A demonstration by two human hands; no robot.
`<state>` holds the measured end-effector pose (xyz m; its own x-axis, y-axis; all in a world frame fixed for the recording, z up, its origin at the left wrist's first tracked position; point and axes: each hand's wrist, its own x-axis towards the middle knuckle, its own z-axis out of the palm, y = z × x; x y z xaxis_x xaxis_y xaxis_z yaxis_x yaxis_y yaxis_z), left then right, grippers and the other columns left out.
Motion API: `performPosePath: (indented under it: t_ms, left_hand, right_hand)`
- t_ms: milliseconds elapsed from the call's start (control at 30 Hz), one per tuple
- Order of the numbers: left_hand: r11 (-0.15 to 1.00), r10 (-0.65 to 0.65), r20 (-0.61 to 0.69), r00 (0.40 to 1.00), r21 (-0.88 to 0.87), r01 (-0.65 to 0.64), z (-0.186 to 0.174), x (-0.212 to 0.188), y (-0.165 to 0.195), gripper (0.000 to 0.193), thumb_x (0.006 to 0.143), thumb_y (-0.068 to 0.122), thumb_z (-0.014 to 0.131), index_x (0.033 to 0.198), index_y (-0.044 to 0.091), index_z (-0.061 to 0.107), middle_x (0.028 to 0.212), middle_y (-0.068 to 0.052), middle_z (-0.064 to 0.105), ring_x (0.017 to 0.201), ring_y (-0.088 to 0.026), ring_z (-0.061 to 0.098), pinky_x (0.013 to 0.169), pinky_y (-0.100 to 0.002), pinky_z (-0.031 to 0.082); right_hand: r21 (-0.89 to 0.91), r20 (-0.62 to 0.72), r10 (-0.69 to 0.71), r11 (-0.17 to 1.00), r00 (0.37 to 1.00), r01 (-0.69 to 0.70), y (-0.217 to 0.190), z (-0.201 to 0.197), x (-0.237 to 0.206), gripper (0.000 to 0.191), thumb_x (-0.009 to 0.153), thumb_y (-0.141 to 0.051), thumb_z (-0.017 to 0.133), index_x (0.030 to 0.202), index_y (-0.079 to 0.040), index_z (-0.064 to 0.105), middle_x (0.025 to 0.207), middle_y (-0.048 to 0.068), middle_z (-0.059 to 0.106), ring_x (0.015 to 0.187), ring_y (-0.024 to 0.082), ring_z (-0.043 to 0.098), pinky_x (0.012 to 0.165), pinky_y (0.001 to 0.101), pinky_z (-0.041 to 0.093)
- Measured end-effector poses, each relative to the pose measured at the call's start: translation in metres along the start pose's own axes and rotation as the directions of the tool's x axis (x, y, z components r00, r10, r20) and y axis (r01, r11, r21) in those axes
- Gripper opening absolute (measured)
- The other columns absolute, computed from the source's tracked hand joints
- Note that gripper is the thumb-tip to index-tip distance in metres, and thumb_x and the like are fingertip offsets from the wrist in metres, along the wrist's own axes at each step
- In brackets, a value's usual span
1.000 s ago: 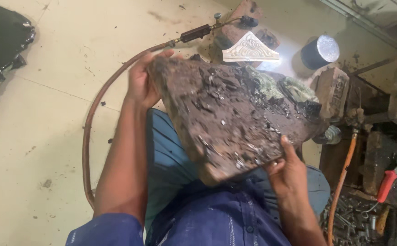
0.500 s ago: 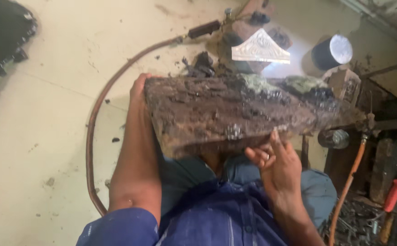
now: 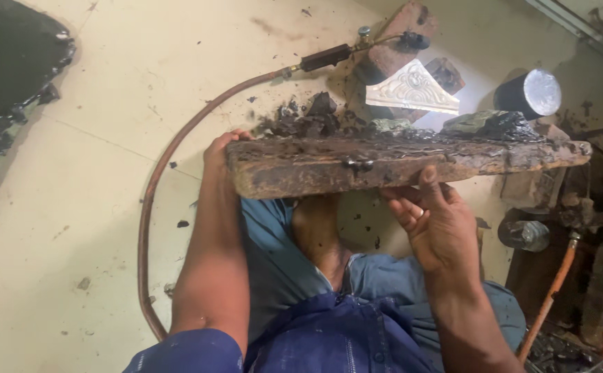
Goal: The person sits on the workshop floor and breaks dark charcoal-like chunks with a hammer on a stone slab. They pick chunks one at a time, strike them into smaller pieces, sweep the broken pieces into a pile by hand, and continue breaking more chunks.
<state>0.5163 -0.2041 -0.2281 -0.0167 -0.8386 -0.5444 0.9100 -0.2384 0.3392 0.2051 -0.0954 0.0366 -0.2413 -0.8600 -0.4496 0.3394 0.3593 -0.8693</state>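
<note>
Left hand (image 3: 222, 148) grip wraps the plank (image 3: 398, 166) end, right hand (image 3: 436, 221) props underneath w/ fingers spread; prob keeps it level, black bits (image 3: 308, 121) just behind the plank.

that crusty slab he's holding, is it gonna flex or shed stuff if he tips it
The slab looks thick and straight, so probably rigid and fairly heavy: the left hand and right hand both support it. The black crust looks crumbly; dark crumbs behind it suggest shedding.
</note>
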Motion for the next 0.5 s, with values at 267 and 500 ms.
performPosePath:
  t_ms: [267,500]
  left_hand:
    - [0.962,0.080,0.380,0.922,0.212,-0.171,-0.008,-0.002,0.007,0.028,0.101,0.012,0.062,0.118,-0.011,0.062,0.114,-0.020,0.072,0.107,-0.029,0.069,0.100,-0.041,0.058]
    - [0.919,0.174,-0.003,0.985,0.359,-0.161,0.026,-0.023,0.015,0.049,0.089,0.011,0.063,0.134,-0.003,0.051,0.108,-0.015,0.077,0.100,-0.025,0.076,0.088,-0.036,0.063]
  right_hand:
    - [0.162,-0.038,0.029,0.986,0.999,-0.022,0.016,-0.053,-0.013,0.032,0.099,-0.038,0.070,0.109,-0.008,0.062,0.099,0.010,0.069,0.085,0.024,0.071,0.072,0.0382,0.061]
    - [0.235,-0.260,0.093,0.972,0.961,-0.030,0.065,-0.086,-0.014,0.023,0.100,-0.025,0.076,0.109,-0.008,0.063,0.101,0.005,0.068,0.088,0.017,0.069,0.077,0.0377,0.061]
